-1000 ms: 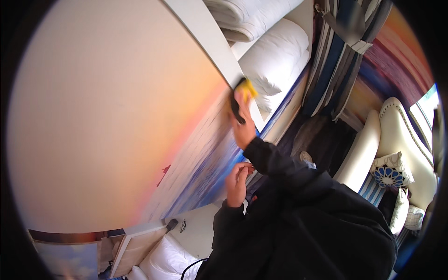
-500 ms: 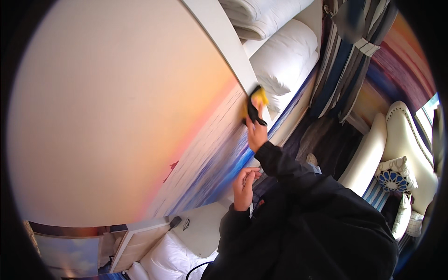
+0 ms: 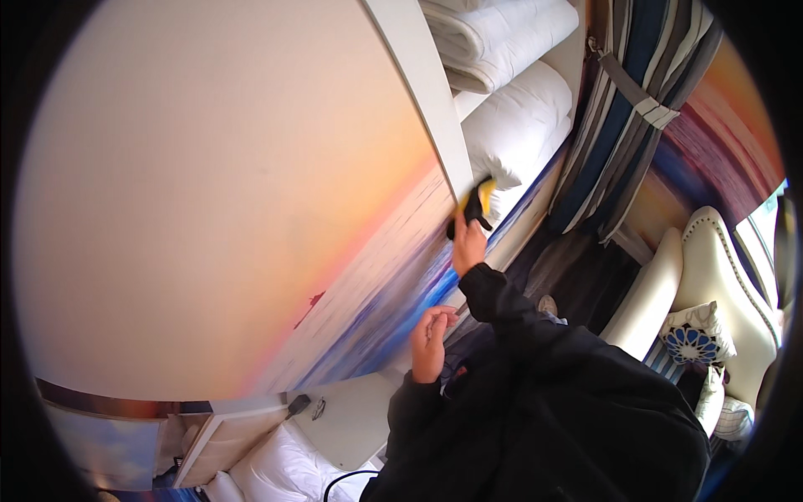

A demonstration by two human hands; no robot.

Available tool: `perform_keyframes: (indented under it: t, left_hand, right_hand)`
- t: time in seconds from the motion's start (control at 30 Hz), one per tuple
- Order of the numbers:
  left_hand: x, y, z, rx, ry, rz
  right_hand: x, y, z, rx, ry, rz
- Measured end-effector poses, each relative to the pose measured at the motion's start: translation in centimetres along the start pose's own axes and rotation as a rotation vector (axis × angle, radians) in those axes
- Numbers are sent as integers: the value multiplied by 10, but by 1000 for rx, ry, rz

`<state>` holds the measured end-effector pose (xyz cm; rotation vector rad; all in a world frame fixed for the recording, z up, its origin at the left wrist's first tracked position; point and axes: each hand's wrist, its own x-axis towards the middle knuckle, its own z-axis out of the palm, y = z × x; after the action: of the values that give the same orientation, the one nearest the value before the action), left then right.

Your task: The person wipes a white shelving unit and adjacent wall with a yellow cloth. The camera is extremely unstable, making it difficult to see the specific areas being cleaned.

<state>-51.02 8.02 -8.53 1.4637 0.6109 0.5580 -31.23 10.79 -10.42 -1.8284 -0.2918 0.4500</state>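
My right hand (image 3: 470,245) grips a black-and-yellow cloth (image 3: 478,203) and reaches forward with it. It holds the cloth against the white edge (image 3: 435,125) of a large painted panel (image 3: 276,192), where the panel meets the open shelves. Lower and to the left, my left hand (image 3: 430,343) hovers in front of the panel's blue part. Its fingers are loosely bent and apart, and I see nothing in them.
White folded bedding (image 3: 506,38) and a white pillow (image 3: 519,117) fill the shelves beside the edge. Striped curtains (image 3: 623,109) hang on the right, above a dark floor. A cream upholstered seat (image 3: 719,259) with a patterned cushion (image 3: 696,335) stands right. Bottom left shows white bedding (image 3: 288,468).
My right hand and the cloth have slid down along the panel's edge, nearer to me. The whole view has shifted slightly. My left hand stays near the same place.
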Motion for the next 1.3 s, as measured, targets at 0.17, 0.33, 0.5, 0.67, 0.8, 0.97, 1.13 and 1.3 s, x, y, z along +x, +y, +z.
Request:
perform_keyframes:
  t: [0.17, 0.33, 0.5, 0.67, 0.8, 0.97, 1.13, 1.3]
  left_hand:
    - [4, -4, -1, -20, 4, -21]
    - [1, 1, 0, 12, 15, -35]
    - [11, 6, 3, 2, -25, 19]
    - [13, -1, 1, 9, -26, 0]
    - [6, -1, 2, 54, -22, -44]
    - [14, 1, 3, 14, -22, 44]
    - [13, -2, 2, 20, 0, 3]
    - [2, -3, 5, 53, -11, -2]
  right_hand:
    - [13, 3, -5, 182, 221, -198]
    - [-13, -116, -21, 270, 162, -875]
    - [24, 43, 24, 179, 440, -384]
    - [13, -18, -12, 172, 309, -279]
    - [-17, -109, -23, 347, 147, -658]
    - [14, 37, 22, 209, 343, -369]
    - [25, 21, 2, 159, 366, -317]
    - [-18, -112, -26, 336, 178, -718]
